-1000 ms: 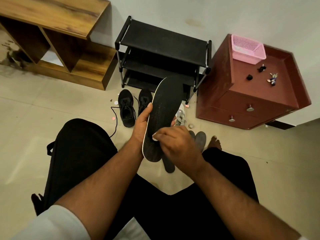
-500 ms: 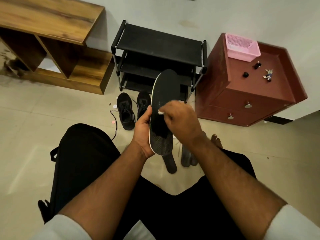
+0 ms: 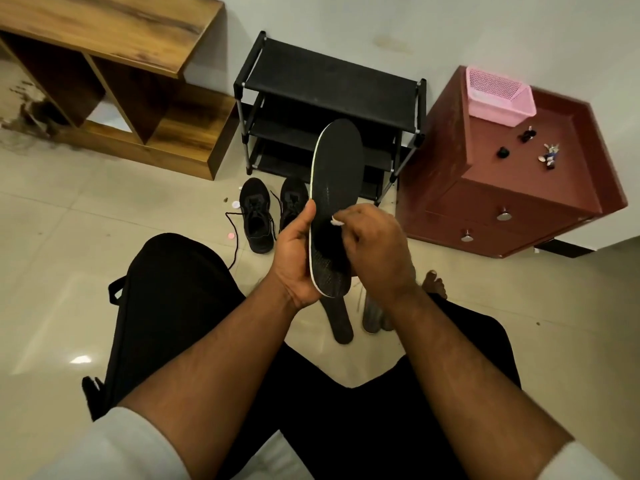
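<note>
Watching from my remote seat, I saw the left grip (image 3: 294, 258) wrapped round the heel half of a black insole (image 3: 337, 174), thumb laid up along its white left edge and palm behind it. The insole stood nearly upright in the middle of the view, toe pointing to 12 o'clock, held up off the floor (image 3: 104, 237) and in front of the black shoe rack (image 3: 329, 74). At 3 o'clock of the insole, the right grip (image 3: 377, 251) pinched a small white wad (image 3: 336, 221) in curled fingertips. It was cloth or tissue, and I could not tell which. The wad touched the insole's dark face about midway along its length.

At 11 o'clock of the two grips, a pair of black shoes (image 3: 256, 216) sat on the floor just before the rack, one with a loose lace trailing. At 6 o'clock, below the held insole, a second insole (image 3: 341, 323) lay flat between my knees. A red cabinet (image 3: 519, 209) stood at 2 o'clock with a pink basket (image 3: 498, 95) on its top, and a wooden shelf unit (image 3: 138, 81) stood at 10 o'clock.
</note>
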Motion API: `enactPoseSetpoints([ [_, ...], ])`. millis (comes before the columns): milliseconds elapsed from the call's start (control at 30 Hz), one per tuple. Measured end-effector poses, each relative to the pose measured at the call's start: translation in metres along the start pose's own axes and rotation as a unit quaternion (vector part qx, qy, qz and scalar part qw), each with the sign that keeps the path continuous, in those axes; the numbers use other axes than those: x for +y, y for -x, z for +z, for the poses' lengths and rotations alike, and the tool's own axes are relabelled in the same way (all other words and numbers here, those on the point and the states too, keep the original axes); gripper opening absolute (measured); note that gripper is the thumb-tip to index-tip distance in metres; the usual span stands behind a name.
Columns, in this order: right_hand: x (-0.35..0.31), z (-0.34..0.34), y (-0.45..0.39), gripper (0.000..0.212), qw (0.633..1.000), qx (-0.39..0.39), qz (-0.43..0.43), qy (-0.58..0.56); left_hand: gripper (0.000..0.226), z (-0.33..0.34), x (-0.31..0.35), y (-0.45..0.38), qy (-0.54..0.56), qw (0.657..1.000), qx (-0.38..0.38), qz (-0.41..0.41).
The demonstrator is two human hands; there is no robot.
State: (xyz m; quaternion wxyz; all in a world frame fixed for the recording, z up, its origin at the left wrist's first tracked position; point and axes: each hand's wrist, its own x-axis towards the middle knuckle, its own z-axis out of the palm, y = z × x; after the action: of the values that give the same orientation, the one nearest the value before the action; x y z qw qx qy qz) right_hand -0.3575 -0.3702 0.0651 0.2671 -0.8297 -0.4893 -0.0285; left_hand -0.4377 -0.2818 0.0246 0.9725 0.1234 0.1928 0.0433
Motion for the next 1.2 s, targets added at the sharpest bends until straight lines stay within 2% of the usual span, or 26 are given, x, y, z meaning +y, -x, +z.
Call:
enactPoseSetpoints([
  [133, -0.007, 0.000, 0.020, 0.017, 1.000, 0.000, -0.002, -0.002, 0.064, -0.003, 0.004, -0.007, 0.017, 1.000, 0.015, 0.012],
  [300, -0.025, 0.003, 0.064, 0.022, 0.999, -0.025, 0.000, -0.031, 0.073, -0.012, 0.008, -0.018, 0.065, 0.995, 0.040, 0.063],
  [500, -0.004, 0.003, 0.035, 0.017, 1.000, -0.011, 0.009, -0.004, 0.069, -0.005, -0.002, -0.010, 0.022, 0.999, 0.045, -0.012],
  [633, 0.002, 0.008, 0.020, 0.018, 0.999, -0.040, 0.002, 0.012, 0.067, -0.008, 0.000, -0.011, 0.031, 0.998, 0.051, -0.001],
  [867, -0.023, 0.007, 0.068, 0.021, 0.999, -0.043, -0.017, -0.028, 0.069, -0.013, 0.009, -0.019, 0.069, 0.992, 0.087, 0.055],
  [1033, -0.015, 0.007, 0.042, 0.027, 0.998, -0.042, -0.027, -0.023, 0.071, -0.010, 0.002, -0.017, 0.041, 0.995, 0.092, 0.010],
  [1200, -0.011, 0.012, 0.014, 0.019, 0.998, -0.057, -0.039, 0.007, 0.063, -0.012, 0.000, -0.011, 0.032, 0.995, 0.090, -0.003],
])
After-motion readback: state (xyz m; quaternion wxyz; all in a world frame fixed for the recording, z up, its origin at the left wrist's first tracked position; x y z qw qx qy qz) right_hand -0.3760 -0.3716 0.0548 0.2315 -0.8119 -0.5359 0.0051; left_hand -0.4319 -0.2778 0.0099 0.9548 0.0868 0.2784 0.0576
